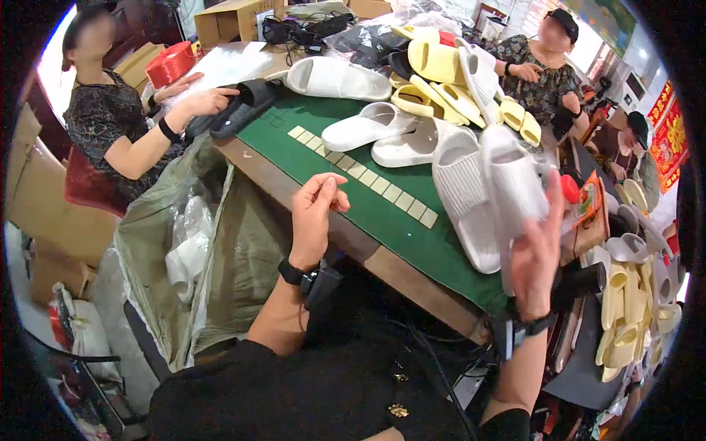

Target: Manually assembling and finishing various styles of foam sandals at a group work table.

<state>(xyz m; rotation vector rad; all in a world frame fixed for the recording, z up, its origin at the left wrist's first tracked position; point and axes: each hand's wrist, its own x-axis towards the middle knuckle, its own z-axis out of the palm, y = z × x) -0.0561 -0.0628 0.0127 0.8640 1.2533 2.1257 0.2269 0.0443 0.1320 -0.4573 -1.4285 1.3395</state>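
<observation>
My left hand (315, 220) hovers over the near edge of the green mat (279, 158). Its thumb and fingers are pinched together; whatever is between them, if anything, is too small to make out. At the right end of the mat, my right hand (535, 268) is along the side of a pale grey slide slipper (512, 180), which is smeared by motion and appears gripped. Another pale slipper (460, 195) lies beside it, with ribbed straps on both. Pale strips (360, 173) form a row across the mat. Further back lie two white slippers (368, 126), (408, 143).
Yellow slippers (437, 62) are heaped at the back, beside a large white slipper (338, 79). A person at far left touches black slippers (246, 106). Another person stands at back right. A green sack (228, 257) hangs left of the table; more slippers (625, 309) are stacked right.
</observation>
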